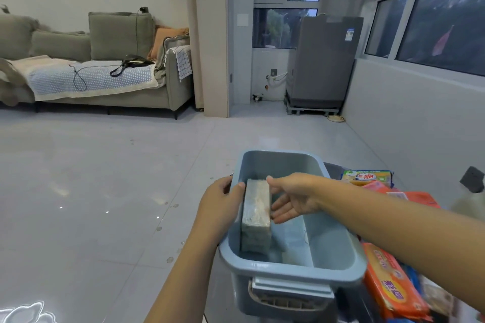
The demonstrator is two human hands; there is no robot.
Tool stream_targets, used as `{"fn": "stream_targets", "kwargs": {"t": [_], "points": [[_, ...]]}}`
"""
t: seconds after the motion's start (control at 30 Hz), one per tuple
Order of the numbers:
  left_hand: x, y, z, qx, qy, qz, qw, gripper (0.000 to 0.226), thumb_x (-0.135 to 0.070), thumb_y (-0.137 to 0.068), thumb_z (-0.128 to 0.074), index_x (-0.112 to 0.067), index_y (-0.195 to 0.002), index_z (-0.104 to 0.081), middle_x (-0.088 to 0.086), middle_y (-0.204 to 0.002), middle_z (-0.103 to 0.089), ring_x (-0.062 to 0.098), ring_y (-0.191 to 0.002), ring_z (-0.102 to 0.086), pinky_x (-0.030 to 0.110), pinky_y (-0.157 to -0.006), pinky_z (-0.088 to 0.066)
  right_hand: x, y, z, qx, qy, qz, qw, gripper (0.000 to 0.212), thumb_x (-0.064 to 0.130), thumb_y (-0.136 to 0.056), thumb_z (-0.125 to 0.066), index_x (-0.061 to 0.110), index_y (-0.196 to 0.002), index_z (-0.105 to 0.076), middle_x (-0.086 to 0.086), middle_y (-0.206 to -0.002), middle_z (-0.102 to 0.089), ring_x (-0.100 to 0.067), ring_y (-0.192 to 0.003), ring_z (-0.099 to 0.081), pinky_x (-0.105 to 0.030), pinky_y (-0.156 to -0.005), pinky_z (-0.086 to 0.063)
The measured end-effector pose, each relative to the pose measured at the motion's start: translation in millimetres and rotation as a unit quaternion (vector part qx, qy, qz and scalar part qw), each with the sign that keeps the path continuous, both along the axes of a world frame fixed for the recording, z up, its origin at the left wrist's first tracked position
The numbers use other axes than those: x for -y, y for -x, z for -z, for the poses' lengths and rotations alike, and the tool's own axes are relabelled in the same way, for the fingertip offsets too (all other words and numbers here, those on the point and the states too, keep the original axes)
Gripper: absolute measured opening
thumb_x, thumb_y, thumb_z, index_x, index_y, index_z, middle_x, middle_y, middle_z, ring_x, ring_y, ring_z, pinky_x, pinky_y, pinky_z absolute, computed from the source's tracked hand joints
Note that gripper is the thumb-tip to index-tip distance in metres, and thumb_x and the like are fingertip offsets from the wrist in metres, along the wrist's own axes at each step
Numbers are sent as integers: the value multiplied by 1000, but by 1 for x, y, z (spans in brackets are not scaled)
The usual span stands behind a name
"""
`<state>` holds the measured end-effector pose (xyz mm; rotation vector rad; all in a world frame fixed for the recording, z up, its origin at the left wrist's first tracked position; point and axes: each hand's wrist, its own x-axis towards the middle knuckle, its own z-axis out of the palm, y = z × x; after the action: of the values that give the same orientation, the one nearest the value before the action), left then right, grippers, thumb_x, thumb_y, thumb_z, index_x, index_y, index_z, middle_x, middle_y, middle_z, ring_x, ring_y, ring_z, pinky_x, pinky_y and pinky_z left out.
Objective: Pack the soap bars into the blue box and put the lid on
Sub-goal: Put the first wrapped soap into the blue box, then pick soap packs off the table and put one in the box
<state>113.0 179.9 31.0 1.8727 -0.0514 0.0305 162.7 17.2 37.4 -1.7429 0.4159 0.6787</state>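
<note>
So the soap bar (256,215) going in here is a pale grey-white brick in a clear-ish wrapper, kinda mottled with a faint pinkish patch on the top face, and it's blurry enough that I can't read any print on it. It's standing on its long edge inside the blue box (291,270), up against the left wall, with its lower end down near the box floor. The left hand (221,207) sits on the outside of the box's left rim with the thumb hooked over onto the bar's left side, so it's pinching bar and wall together. The right hand (292,199) comes in from the right with fingers spread loose and flat, palm facing the bar, fingertips touching or just beside its right face, not gripping anything. The bar's long axis runs away from the person, toward the far end of the box, broad faces turned left and right. More wrapped soap bars in orange packs (391,283) lie just right of the box, and a yellow-green one (367,177) is further back.
</note>
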Motion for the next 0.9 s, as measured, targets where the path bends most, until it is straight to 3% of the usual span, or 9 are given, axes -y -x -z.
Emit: {"fn": "stream_targets", "kwargs": {"t": [0.07,0.13,0.2,0.3,0.43,0.53,0.6,0.73,0.9], "points": [[2,5,-5,26,-24,-20,999,15,-25,-95,-49,-35,-91,-60,-18,-87,-58,8,-88,-57,16,-70,-40,3,15,-13,79,-10,6,997,58,40,-94,-45,0,-136,-38,-29,-124,-52,-37,-97,-62,-39,-75,-56],[6,10,-10,47,-57,-21,997,33,-29,-95,-49,-24,-127,-55,-10,-121,-59,11,-119,-52,19,-88,-37,8,32,-25,168,7,4,986,48,38,-95,-46,5,-129,-49,-20,-114,-58,-28,-91,-64,-34,-74,-57],[14,18,-17,78,-69,-16,994,41,-31,-95,-49,-24,-136,-48,-8,-138,-52,11,-128,-46,22,-96,-36,15,51,-37,252,34,1,967,36,35,-95,-45,12,-120,-58,-11,-105,-65,-18,-89,-66,-29,-74,-58],[34,33,-28,122,-52,13,991,35,-29,-94,-51,-26,-129,-53,-11,-131,-56,6,-122,-51,19,-96,-39,29,77,-47,344,56,5,937,25,29,-96,-44,19,-108,-63,-3,-97,-69,-11,-87,-66,-21,-68,-57],[70,55,-35,151,-10,53,987,24,-24,-93,-52,-28,-115,-61,-21,-105,-62,-6,-97,-58,3,-77,-42,57,109,-46,425,81,37,901,21,24,-94,-47,23,-100,-67,5,-89,-72,-5,-85,-68,-13,-66,-54],[103,68,-31,148,30,93,984,18,-21,-93,-53,-30,-104,-64,-16,-97,-68,-4,-88,-61,16,-78,-51,83,131,-38,460,118,60,878,19,21,-93,-50,25,-96,-68,9,-84,-72,4,-82,-66,-10,-71,-51],[125,74,-26,131,59,120,982,18,-17,-93,-53,-29,-101,-64,-11,-97,-70,-1,-89,-64,25,-79,-54,100,142,-28,461,121,80,876,20,16,-93,-50,27,-92,-67,9,-84,-71,4,-80,-66,-11,-72,-50],[165,86,-11,104,60,163,979,21,-14,-92,-53,-30,-101,-62,-6,-104,-70,1,-93,-66,26,-84,-54,137,159,-3,429,133,125,884,20,16,-93,-50,22,-96,-69,0,-90,-72,-10,-87,-67,-30,-78,-55],[200,97,10,71,14,192,979,23,-16,-95,-51,-28,-112,-59,-16,-102,-61,-12,-86,-59,-2,-70,-43,172,172,26,372,127,170,903,21,17,-93,-49,26,-89,-68,1,-86,-72,-12,-86,-67,-31,-76,-53]]}}
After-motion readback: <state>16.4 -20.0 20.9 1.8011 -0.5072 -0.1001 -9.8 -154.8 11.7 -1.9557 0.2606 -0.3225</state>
